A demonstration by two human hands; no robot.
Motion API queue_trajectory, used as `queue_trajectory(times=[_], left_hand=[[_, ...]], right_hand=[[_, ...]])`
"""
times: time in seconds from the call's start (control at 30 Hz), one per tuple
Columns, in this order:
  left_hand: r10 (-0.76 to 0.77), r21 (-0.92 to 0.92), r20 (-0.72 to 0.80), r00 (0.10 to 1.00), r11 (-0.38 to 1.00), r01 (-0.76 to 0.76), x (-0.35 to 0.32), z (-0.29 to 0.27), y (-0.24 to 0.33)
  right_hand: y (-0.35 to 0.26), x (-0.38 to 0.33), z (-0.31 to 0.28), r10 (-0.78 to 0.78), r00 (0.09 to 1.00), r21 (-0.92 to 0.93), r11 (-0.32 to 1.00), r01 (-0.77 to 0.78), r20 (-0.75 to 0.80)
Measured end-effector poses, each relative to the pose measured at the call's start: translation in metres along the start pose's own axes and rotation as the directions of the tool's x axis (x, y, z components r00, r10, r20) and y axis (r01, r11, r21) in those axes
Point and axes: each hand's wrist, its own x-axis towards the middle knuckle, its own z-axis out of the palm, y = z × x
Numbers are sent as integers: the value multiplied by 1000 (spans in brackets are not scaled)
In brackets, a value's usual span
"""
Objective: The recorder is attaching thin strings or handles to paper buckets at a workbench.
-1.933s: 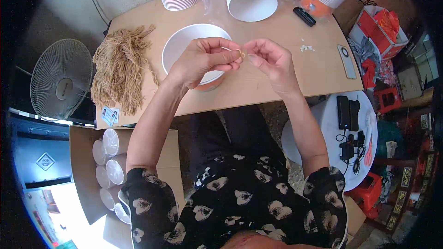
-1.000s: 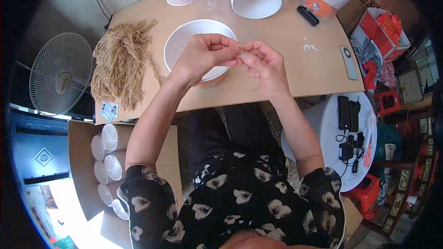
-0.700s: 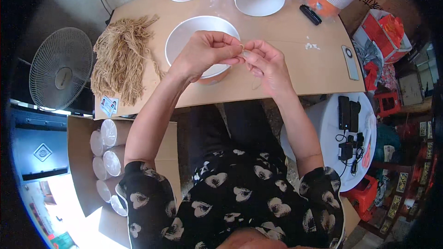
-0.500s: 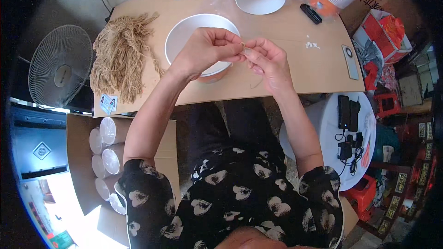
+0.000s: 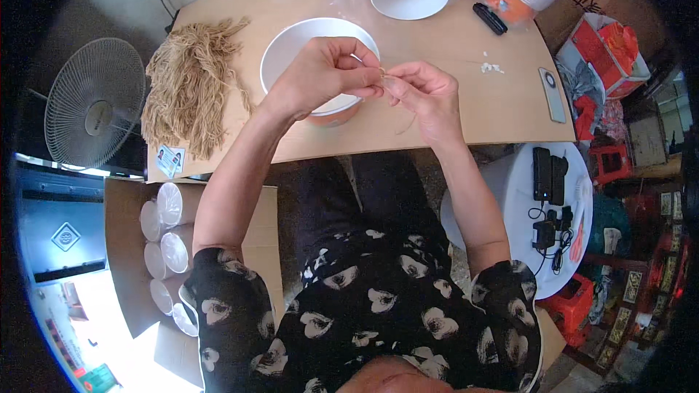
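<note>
Seen from above, a left hand (image 5: 320, 76) and right hand (image 5: 424, 92) meet over the near rim of a round white paper bowl (image 5: 295, 51) on a tan wooden desk (image 5: 466, 113). Both pinch narrowly on one thin tan twine strand (image 5: 384, 75) between their fingertips. A loose bundle of tan twine (image 5: 188, 87) lies far left.

One head-worn fisheye view looks steeply down over the table (image 5: 466, 113), close above it; the bowl (image 5: 295, 47) sits upper centre, the person's lap fills the bottom.
</note>
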Motion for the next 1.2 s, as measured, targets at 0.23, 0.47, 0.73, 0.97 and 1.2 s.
queue_trajectory(times=[0.23,0.47,0.73,0.97,1.2], left_hand=[[-43,-26,7,999,999,43,-8,-2,1],[-43,-116,20,999,992,45,-12,1,1],[23,-42,28,999,999,-22,-15,4,0],[-30,1,40,999,1000,30,-15,5,1],[7,-10,98,995,1000,-6,-15,5,1]], right_hand=[[-2,0,2,10,998,25,1000,-11,59],[-1,-2,8,1,1000,75,997,0,-17],[-3,-5,10,20,998,82,997,-15,-65],[-7,-6,10,19,999,114,993,-13,-47],[-8,-8,5,26,999,119,993,-24,-20]])
